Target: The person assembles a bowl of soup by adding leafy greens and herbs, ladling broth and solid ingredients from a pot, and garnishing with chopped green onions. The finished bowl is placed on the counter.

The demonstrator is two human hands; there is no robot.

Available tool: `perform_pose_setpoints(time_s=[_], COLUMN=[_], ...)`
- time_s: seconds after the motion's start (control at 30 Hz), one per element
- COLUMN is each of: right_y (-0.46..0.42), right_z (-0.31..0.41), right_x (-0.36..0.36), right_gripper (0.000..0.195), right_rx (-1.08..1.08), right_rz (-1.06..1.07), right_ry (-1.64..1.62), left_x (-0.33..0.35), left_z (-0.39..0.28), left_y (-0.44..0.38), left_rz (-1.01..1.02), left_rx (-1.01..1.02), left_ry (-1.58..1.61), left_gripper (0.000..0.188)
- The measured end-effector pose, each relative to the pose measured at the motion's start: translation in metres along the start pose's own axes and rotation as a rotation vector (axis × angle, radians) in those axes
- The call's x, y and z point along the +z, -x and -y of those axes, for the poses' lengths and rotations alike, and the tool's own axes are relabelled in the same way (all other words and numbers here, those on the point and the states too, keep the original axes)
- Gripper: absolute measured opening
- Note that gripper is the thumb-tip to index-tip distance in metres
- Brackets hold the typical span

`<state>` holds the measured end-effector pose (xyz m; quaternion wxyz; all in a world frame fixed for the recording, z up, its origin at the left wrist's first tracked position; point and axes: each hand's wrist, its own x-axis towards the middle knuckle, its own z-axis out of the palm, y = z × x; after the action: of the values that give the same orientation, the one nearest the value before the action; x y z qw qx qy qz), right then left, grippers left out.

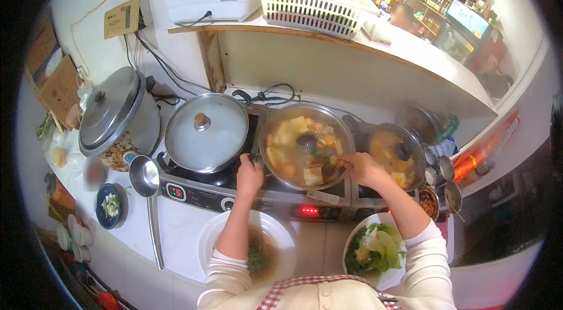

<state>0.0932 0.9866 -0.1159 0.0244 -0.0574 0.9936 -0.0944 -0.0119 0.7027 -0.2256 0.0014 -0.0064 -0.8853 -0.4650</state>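
A wide pan of simmering food (288, 134), with pale tofu-like slabs and chunks in broth, stands on the cooktop before me. At its right rim my right hand (363, 169) grips a thin utensil that reaches over the pan; its far end is among greens. My left hand (250, 176) is closed at the pan's left side, near a dark handle; whether it holds that handle is hard to tell. Left of it stands a pot with a glass lid (211, 134). Below my forearms are a white bowl of broth and greens (211, 239) and a bowl of leafy greens (376, 248).
A second pan of stew (387, 151) stands at right, beside small metal containers (446, 167). At left are a large lidded cooker (127, 125), a steel ladle (154, 226) and a dark dish of chopped scallion (110, 206). A white basket (308, 6) sits on the ledge; a person (404, 20) is beyond.
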Motion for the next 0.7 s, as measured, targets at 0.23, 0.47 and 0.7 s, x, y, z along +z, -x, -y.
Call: perform_pose_setpoints(time_s=[0.23,0.47,0.7], right_y=[-0.049,-0.02,0.046], right_z=[0.025,-0.018,0.026], right_x=[0.039,0.051,0.006], right_gripper=[0.045,0.042,0.016], right_rx=[-0.227,0.047,0.135], right_rz=[-0.447,-0.289,0.225], right_ry=[0.534,0.55,0.116], left_x=[0.005,0.014,0.023], left_z=[0.013,0.012,0.021], left_y=[-0.004,0.002,0.003], left_rz=[-0.04,-0.137,-0.2], left_rx=[0.026,0.003,-0.01], left_ry=[0.064,0.152,0.197], left_gripper=[0.035,0.033,0.034])
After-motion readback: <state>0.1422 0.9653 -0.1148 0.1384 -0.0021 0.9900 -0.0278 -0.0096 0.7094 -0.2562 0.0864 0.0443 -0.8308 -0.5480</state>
